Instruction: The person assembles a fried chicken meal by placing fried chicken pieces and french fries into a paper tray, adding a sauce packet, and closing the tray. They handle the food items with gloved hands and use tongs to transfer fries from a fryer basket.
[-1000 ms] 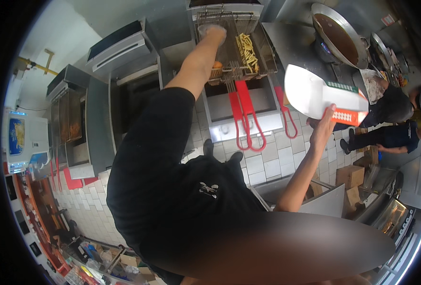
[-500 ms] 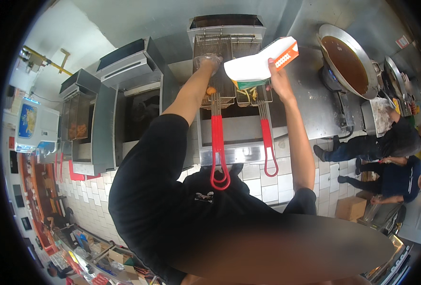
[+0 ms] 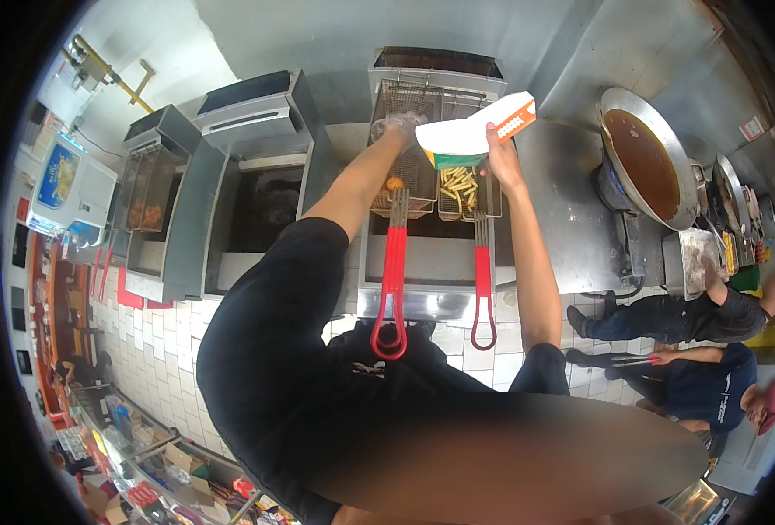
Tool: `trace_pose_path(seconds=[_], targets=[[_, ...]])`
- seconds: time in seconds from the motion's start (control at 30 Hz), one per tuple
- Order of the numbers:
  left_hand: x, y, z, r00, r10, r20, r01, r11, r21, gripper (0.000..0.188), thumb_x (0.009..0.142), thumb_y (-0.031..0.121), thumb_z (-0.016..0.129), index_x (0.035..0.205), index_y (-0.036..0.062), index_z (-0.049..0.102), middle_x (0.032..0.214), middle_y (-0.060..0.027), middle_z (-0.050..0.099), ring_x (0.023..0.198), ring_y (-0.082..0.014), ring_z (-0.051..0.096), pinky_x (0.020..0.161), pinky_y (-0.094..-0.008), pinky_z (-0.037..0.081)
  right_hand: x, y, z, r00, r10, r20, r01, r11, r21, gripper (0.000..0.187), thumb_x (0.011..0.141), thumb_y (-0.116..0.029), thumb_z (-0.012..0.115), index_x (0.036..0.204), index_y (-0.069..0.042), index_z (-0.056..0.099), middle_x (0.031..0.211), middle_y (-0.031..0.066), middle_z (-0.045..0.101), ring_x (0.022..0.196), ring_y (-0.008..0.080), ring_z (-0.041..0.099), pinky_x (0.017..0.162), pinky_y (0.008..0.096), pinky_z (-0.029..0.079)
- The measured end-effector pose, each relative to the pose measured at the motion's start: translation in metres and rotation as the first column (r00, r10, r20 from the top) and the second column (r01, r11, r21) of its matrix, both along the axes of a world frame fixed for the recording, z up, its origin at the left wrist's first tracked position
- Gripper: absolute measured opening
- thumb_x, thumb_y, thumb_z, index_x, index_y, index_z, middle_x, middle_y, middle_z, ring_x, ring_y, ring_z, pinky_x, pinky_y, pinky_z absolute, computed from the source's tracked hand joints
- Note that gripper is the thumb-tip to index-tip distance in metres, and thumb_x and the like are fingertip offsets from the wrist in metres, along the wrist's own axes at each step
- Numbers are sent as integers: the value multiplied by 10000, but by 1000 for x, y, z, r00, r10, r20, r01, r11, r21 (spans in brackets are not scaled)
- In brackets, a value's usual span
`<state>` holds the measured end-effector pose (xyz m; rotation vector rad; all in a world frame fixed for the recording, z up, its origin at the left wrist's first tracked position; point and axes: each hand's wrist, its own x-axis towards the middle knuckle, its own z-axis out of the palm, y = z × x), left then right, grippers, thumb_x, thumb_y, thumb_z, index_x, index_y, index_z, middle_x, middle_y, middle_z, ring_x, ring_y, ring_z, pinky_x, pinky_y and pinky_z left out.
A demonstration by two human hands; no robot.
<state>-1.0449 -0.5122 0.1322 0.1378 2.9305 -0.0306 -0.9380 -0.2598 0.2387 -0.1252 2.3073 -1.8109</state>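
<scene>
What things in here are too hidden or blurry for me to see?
Head view: anything under the left hand at the left basket; hand and clear glove cover it.
Head view: how far the fries reach; the carton in the right hand blocks part of the right basket.
Head view: bottom of the big pan; brown liquid hides it.
Head view: whatever lies behind the blurred patch at the bottom.
</scene>
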Motion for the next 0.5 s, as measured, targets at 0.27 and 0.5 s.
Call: trace_pose_path(seconds=[0.27,0.5], targets=[[-17,-1,-9,994,-19,111,31,994,-105,513,831,171,776,1329,156,652,1388,-112,626,1293,-352,587,996,-591,522,11,6,6,987,-121,-107,127,991,48,700,1054,-551,377,1257,78,606,1051,171,697,837,213,685,518,298,588],[-33,-17,0,990,-20,137,-2,987,160,443,898,333,657,1263,85,684,1326,-109,669,1182,-300,660,979,-440,544,0,-9,5,983,-84,-160,103,989,109,691,1056,-541,375,1194,90,623,914,157,675,667,209,662,503,334,560]])
